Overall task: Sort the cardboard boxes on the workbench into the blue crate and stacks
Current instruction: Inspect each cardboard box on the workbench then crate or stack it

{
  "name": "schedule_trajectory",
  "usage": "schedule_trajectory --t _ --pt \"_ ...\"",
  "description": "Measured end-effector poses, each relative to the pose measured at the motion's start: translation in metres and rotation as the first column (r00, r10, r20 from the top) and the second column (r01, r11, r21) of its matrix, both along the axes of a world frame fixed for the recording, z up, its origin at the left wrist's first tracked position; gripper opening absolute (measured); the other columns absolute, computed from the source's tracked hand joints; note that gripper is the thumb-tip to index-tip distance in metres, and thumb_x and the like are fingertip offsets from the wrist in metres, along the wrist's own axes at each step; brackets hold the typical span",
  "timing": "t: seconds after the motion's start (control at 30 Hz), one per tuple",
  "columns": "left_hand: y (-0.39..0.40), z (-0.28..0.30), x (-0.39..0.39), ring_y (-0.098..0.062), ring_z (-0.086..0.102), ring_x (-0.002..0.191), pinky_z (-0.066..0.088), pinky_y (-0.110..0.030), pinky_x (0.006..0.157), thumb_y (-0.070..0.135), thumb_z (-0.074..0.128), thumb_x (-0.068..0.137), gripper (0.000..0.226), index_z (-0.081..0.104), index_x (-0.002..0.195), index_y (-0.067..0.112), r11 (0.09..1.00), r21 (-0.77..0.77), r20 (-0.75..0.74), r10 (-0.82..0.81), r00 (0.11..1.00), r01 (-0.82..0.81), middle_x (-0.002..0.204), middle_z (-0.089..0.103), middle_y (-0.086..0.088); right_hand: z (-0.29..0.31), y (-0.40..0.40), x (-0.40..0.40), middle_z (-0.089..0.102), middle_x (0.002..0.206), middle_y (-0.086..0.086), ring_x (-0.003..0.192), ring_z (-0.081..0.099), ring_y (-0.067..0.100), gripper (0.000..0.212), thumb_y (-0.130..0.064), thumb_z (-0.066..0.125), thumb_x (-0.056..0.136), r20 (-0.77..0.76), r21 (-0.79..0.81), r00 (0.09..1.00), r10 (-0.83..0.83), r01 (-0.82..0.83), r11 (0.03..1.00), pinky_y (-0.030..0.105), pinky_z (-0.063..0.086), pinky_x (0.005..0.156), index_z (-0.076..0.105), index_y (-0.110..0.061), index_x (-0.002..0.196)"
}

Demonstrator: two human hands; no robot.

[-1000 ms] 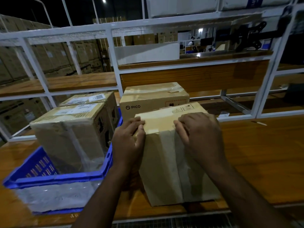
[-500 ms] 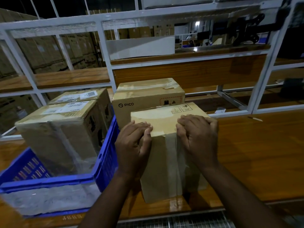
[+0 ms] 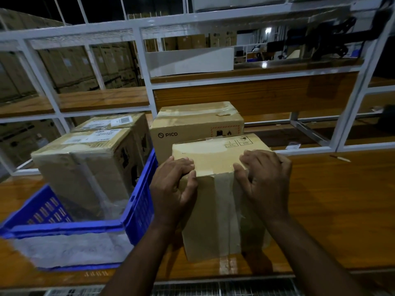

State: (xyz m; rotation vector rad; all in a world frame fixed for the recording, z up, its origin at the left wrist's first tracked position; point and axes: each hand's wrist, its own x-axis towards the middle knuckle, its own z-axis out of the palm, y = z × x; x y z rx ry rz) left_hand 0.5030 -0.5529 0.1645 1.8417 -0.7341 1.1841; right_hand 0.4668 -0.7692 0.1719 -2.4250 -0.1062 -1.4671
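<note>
Your left hand [image 3: 174,186] and right hand [image 3: 264,180] grip the near top edge of a taped cardboard box [image 3: 215,210] on the workbench [image 3: 333,199]. A blue crate [image 3: 140,208] holding two boxes sits just left.

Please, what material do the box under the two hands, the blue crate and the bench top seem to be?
Box under the hands: matte brown cardboard with glossy clear tape over its seam. Blue crate: apparently moulded plastic, given its slotted walls and even colour. Bench top: wood or wood-look laminate, glossy; grain lines and reflections show.
</note>
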Motion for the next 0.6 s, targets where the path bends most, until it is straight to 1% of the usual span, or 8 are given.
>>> schedule_trajectory --t 0.1,0.17,0.27,0.33,0.37,0.43,0.5,0.6 --pt "-0.002 0.000 0.000 -0.008 0.064 0.111 0.049 -0.048 0.103 0.026 0.057 0.098 0.023 0.073 0.097 0.010 1.000 -0.009 0.009 0.021 1.000 -0.021 0.106 0.071 0.003 0.000 0.003 0.002 0.071 0.111 0.004 0.113 0.056 0.023 0.049 -0.051 0.037 0.102 0.028 0.039 1.000 -0.002 0.001 0.999 0.040 0.029 0.102 0.071 -0.015 0.105" --pt "-0.003 -0.001 -0.003 -0.009 0.063 0.115 0.050 -0.048 0.102 0.026 0.056 0.098 0.023 0.072 0.101 0.009 0.999 -0.039 -0.014 0.004 1.000 -0.005 0.111 0.069 0.003 -0.005 0.003 0.001 0.069 0.116 0.005 0.118 0.054 0.023 0.051 -0.051 0.034 0.103 0.034 0.061 0.999 0.012 -0.014 0.998 0.041 0.027 0.106 0.070 -0.015 0.109" --pt "-0.004 -0.011 -0.014 -0.012 0.052 0.134 0.046 -0.036 0.108 0.036 0.054 0.099 0.039 0.060 0.128 0.010 0.995 -0.099 -0.135 -0.043 0.990 0.030 0.137 0.058 -0.001 -0.019 -0.003 -0.002 0.056 0.137 0.011 0.134 0.043 0.026 0.048 -0.049 0.040 0.101 0.047 0.129 0.997 0.064 -0.070 0.989 0.043 0.025 0.113 0.060 -0.012 0.125" --pt "-0.002 -0.027 -0.023 -0.013 0.043 0.142 0.044 -0.029 0.109 0.048 0.054 0.097 0.063 0.038 0.151 0.019 0.989 -0.147 -0.272 -0.070 0.960 0.030 0.156 0.042 0.002 -0.031 -0.006 -0.008 0.041 0.151 0.015 0.145 0.029 0.027 0.058 -0.046 0.048 0.097 0.083 0.201 0.990 0.115 -0.129 0.971 0.036 0.021 0.119 0.045 -0.007 0.140" --pt "-0.002 -0.037 -0.027 -0.013 0.043 0.142 0.046 -0.032 0.106 0.055 0.053 0.095 0.072 0.028 0.156 0.026 0.984 -0.180 -0.343 -0.082 0.936 0.020 0.159 0.037 0.005 -0.038 -0.007 -0.012 0.034 0.156 0.016 0.148 0.025 0.025 0.066 -0.045 0.051 0.096 0.092 0.250 0.986 0.139 -0.158 0.955 0.031 0.019 0.121 0.036 -0.006 0.147" --pt "-0.001 -0.061 -0.035 -0.010 0.051 0.134 0.051 -0.036 0.100 0.067 0.052 0.092 0.076 0.024 0.156 0.038 0.977 -0.210 -0.455 -0.082 0.887 -0.018 0.154 0.044 0.009 -0.052 -0.005 -0.022 0.025 0.160 0.012 0.146 0.023 0.015 0.082 -0.050 0.054 0.092 0.042 0.432 0.981 0.189 -0.189 0.882 0.020 0.026 0.114 0.016 -0.015 0.156" --pt "-0.002 -0.088 -0.044 -0.004 0.059 0.122 0.055 -0.035 0.095 0.067 0.056 0.090 0.063 0.038 0.145 0.045 0.977 -0.208 -0.536 -0.084 0.840 -0.035 0.136 0.058 0.020 -0.075 -0.004 -0.030 0.030 0.159 0.008 0.137 0.032 0.009 0.088 -0.062 0.051 0.088 -0.061 0.605 0.968 0.244 -0.159 0.780 0.019 0.035 0.104 0.008 -0.028 0.157" --pt "-0.001 -0.123 -0.055 0.008 0.062 0.109 0.053 -0.022 0.089 0.074 0.060 0.082 0.050 0.050 0.127 0.053 0.982 -0.185 -0.709 -0.105 0.697 -0.041 0.119 0.065 0.030 -0.126 -0.016 -0.035 0.056 0.138 0.006 0.122 0.057 0.021 0.085 -0.083 0.041 0.081 -0.281 0.669 0.918 0.280 -0.022 0.743 0.040 0.054 0.092 0.032 -0.027 0.145"
